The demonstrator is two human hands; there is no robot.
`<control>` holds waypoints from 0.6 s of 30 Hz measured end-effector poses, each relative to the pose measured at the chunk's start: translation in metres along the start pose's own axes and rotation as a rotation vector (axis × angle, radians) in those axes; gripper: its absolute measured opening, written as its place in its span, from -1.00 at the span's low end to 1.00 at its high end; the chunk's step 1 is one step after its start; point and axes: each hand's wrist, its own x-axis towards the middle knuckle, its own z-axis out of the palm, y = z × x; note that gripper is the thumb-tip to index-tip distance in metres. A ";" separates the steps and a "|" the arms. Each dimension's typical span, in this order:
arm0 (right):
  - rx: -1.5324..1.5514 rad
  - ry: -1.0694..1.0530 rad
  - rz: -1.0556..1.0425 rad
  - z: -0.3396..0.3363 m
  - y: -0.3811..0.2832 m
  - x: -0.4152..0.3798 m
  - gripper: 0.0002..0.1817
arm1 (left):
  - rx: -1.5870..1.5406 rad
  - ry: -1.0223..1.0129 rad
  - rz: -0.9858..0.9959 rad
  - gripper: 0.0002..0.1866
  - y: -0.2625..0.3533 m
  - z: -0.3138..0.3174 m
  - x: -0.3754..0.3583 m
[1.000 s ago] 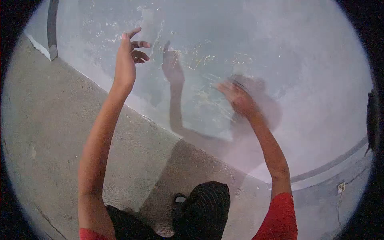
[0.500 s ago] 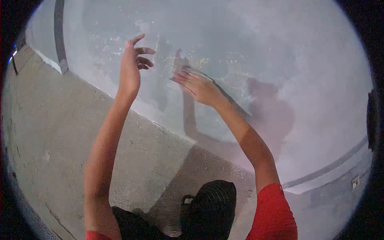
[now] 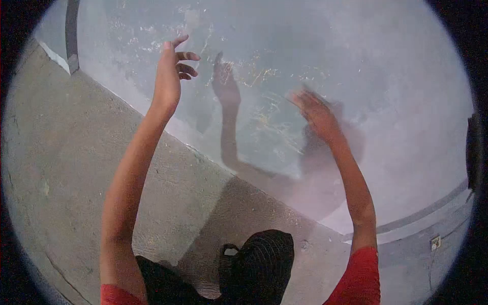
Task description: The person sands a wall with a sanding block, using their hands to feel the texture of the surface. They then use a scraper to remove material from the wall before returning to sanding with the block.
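My left hand (image 3: 170, 73) is raised in front of the grey wall (image 3: 269, 30), its fingers spread and curved, holding nothing. Its shadow falls on the wall to its right, apart from the hand. My right hand (image 3: 316, 113) lies low over the wall with its fingers stretched out, smeared by motion. Under those fingers a thin sheet (image 3: 293, 97) shows only as a blurred edge, and its material cannot be made out. Pale scratches and scuffed patches (image 3: 264, 76) mark the wall between and around both hands.
Bare concrete floor (image 3: 76, 168) meets the wall along a slanting edge. My bent knee (image 3: 264, 259) in dark striped cloth is close below. A dark vertical strip (image 3: 72, 35) runs down the wall at the left, and a small wall fitting (image 3: 435, 243) is at the lower right.
My right hand has swept to the right across the wall, away from my left hand, uncovering scuffed wall. My left hand keeps nearly the same pose. The view has shifted slightly.
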 end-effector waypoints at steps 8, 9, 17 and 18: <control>0.028 0.342 -0.344 0.079 -0.063 0.173 -0.59 | 0.052 -0.016 0.005 -0.31 0.000 -0.004 -0.004; 0.097 0.303 -0.272 0.078 -0.074 0.183 -0.62 | 0.061 -0.014 0.014 -0.31 0.005 -0.004 -0.004; 0.173 0.301 -0.244 0.082 -0.112 0.153 -0.56 | 0.056 -0.057 0.139 -0.31 0.043 0.005 -0.013; 0.136 0.306 -0.251 0.080 -0.112 0.131 -0.52 | 0.041 -0.045 0.137 -0.32 0.043 0.005 -0.011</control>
